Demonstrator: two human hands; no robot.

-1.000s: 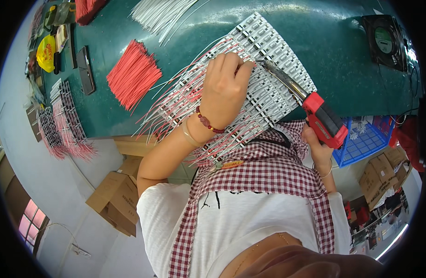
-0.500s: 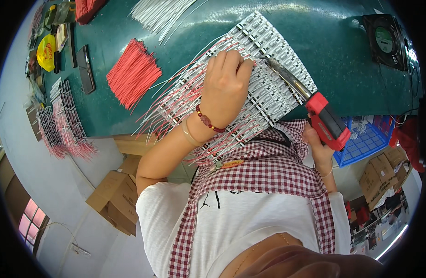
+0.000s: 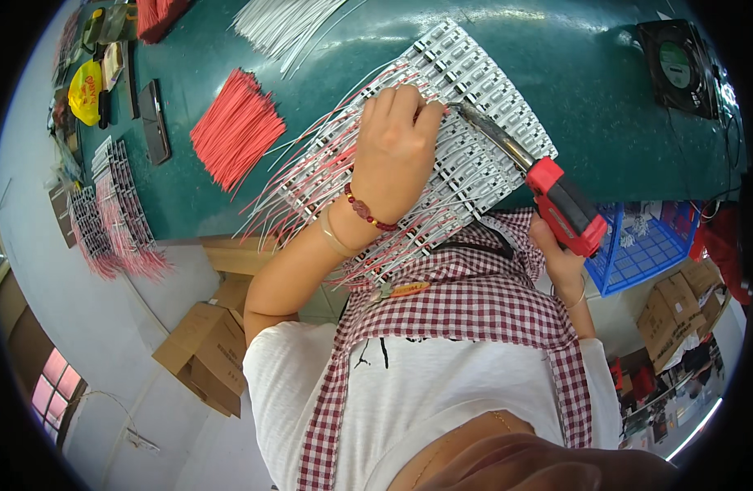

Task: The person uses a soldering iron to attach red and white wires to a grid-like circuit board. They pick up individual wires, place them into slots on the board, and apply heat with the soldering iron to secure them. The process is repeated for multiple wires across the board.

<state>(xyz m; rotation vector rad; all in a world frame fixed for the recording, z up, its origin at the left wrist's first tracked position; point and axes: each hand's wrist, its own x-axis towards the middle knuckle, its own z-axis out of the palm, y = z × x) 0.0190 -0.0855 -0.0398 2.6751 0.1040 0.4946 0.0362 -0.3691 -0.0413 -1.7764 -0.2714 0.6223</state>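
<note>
My left hand (image 3: pixel 397 143), wearing a beaded bracelet, rests over a large panel of grey-white parts (image 3: pixel 507 102) set in rows. Its thumb and finger are pinched together, with a bit of red wire showing at the tips; most of that wire is hidden. Thin red and white wires (image 3: pixel 311 176) fan out from the panel to the left, partly under my hand. My right hand (image 3: pixel 554 258) grips a red and black soldering gun (image 3: pixel 566 204). The dark tip meets the panel right beside my left fingertips.
Left of the panel lie a red wire bundle (image 3: pixel 237 131) and a phone (image 3: pixel 153 123). White wires (image 3: pixel 282 29) lie at the back. Wired strips (image 3: pixel 123 200) hang over the left table edge. A black fan (image 3: pixel 678 69) stands far right, above a blue crate (image 3: pixel 638 254).
The soldering gun in my right hand has shifted left and slightly up, bringing its tip close to my left fingertips. My left hand has barely moved and stays pinched.
</note>
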